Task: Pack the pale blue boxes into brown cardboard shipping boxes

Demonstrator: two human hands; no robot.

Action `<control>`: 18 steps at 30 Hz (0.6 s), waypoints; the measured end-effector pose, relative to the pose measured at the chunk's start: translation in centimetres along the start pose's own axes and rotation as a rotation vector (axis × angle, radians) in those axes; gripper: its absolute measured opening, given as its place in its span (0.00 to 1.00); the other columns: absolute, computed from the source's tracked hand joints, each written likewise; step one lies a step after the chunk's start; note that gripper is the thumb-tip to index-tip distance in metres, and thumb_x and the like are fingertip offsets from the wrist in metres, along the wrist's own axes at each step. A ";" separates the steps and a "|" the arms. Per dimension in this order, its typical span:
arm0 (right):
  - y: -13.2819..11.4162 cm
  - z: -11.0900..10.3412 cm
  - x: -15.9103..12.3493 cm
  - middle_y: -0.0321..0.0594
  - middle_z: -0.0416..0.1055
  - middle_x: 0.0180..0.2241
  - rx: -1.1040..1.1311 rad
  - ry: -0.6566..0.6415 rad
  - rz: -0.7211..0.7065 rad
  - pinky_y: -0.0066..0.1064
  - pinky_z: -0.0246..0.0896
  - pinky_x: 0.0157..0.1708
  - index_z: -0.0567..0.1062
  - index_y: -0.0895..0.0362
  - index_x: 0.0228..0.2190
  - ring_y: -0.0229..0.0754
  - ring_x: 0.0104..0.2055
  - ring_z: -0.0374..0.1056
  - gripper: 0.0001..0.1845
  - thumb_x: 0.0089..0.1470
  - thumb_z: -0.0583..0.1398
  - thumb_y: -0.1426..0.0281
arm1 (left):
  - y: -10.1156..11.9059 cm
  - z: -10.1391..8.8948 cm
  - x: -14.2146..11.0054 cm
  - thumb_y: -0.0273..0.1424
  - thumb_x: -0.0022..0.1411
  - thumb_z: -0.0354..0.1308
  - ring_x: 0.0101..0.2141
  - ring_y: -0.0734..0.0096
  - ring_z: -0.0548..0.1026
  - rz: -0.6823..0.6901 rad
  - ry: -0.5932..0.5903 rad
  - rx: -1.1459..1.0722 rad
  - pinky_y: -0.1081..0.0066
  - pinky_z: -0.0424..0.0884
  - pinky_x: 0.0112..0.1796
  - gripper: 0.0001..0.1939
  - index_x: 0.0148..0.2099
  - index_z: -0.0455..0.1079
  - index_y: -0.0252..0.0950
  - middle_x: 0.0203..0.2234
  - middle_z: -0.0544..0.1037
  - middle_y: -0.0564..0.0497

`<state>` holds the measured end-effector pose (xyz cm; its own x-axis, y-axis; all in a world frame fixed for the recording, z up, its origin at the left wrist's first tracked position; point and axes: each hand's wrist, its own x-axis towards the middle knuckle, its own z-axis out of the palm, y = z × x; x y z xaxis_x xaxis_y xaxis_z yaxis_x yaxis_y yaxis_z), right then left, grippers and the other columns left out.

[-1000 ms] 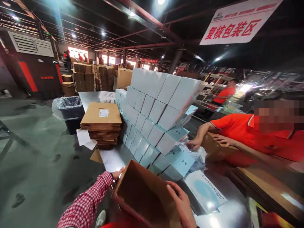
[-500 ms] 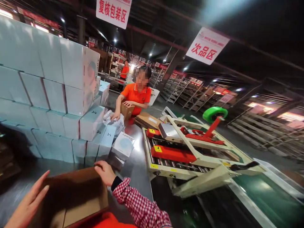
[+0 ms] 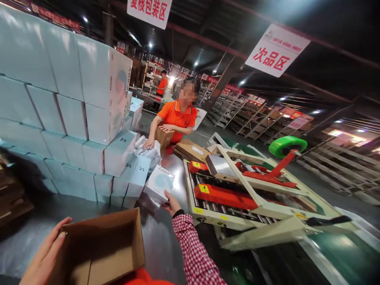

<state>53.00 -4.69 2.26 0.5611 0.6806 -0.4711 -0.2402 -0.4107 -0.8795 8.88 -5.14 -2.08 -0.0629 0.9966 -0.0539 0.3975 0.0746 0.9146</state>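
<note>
An open brown cardboard box [image 3: 109, 237] stands tilted at the near edge of the metal table, its inside facing me. My left hand [image 3: 47, 253] grips the left wall of this box, with fingertips at the rim. Farther out, my right hand [image 3: 171, 204] has thumb and fingers on the near right corner of a white printed box [image 3: 160, 183]. That box lies on a stack beside the pale blue and white boxes [image 3: 118, 154]. Part of the right hand's grip is hidden behind the box corner.
Tall rows of pale boxes rise on the left. A roller sealing machine [image 3: 228, 196] with red guides stands at the right. Across the table, a co-worker in an orange shirt [image 3: 178, 118] handles a carton and white plastic bags [image 3: 148, 148]. Flat cardboard [image 3: 190, 149] lies nearby.
My right hand has left the cardboard box's rim and reached forward right to the white printed box. My left hand has closed in on the cardboard box's left wall.
</note>
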 end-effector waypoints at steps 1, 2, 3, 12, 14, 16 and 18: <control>-0.1 -0.1 -0.2 0.36 0.70 0.28 0.017 -0.012 0.008 0.29 0.64 0.29 0.70 0.60 0.36 0.37 0.26 0.68 0.16 0.53 0.61 0.60 | 0.7 -0.1 -0.2 0.55 0.60 0.46 0.60 0.54 0.68 -0.048 -0.022 -0.051 0.53 0.58 0.63 0.27 0.54 0.68 0.48 0.58 0.73 0.52; -0.2 -0.3 -0.4 0.36 0.70 0.27 0.034 -0.025 0.016 0.28 0.63 0.28 0.71 0.61 0.35 0.36 0.26 0.68 0.15 0.54 0.60 0.61 | 1.3 -0.2 -0.3 0.55 0.59 0.48 0.61 0.54 0.66 -0.089 -0.031 -0.093 0.53 0.55 0.64 0.27 0.54 0.68 0.47 0.59 0.72 0.52; -0.3 -0.5 -0.8 0.36 0.70 0.26 0.050 -0.036 0.023 0.28 0.63 0.27 0.71 0.61 0.35 0.36 0.25 0.67 0.14 0.54 0.60 0.62 | 1.8 -0.3 -0.4 0.54 0.59 0.49 0.62 0.54 0.65 -0.115 -0.033 -0.117 0.52 0.53 0.65 0.27 0.55 0.68 0.47 0.59 0.71 0.52; 2.5 -3.2 -2.9 0.37 0.76 0.31 0.223 -0.057 0.040 0.33 0.71 0.31 0.72 0.57 0.38 0.42 0.30 0.71 0.29 0.34 0.71 0.59 | 4.2 0.5 -1.4 0.50 0.62 0.45 0.63 0.55 0.62 -0.032 -0.019 -0.188 0.54 0.50 0.65 0.33 0.60 0.63 0.32 0.61 0.68 0.39; 3.0 -3.2 -2.2 0.38 0.77 0.34 0.249 -0.049 0.053 0.34 0.72 0.31 0.73 0.57 0.40 0.44 0.32 0.72 0.33 0.29 0.73 0.59 | 4.3 0.6 -1.3 0.48 0.63 0.44 0.62 0.58 0.63 -0.033 0.001 -0.189 0.57 0.52 0.65 0.31 0.60 0.63 0.33 0.60 0.68 0.40; 3.2 -3.0 -1.8 0.40 0.77 0.36 0.244 -0.057 0.053 0.36 0.72 0.31 0.73 0.57 0.40 0.45 0.33 0.73 0.33 0.30 0.72 0.58 | 4.3 0.7 -1.4 0.47 0.64 0.44 0.62 0.59 0.63 -0.031 -0.001 -0.189 0.57 0.53 0.65 0.30 0.60 0.63 0.33 0.60 0.69 0.41; 3.2 -2.9 -1.6 0.40 0.77 0.36 0.226 -0.052 -0.013 0.37 0.71 0.30 0.74 0.56 0.40 0.47 0.33 0.73 0.31 0.32 0.70 0.57 | 4.1 0.8 -1.6 0.47 0.64 0.43 0.63 0.58 0.62 -0.025 -0.004 -0.190 0.56 0.52 0.65 0.30 0.60 0.63 0.33 0.61 0.67 0.40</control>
<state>53.67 -8.84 0.39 0.5249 0.7177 -0.4576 -0.4077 -0.2599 -0.8753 11.39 -6.35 1.46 -0.0672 0.9946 -0.0787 0.2162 0.0915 0.9721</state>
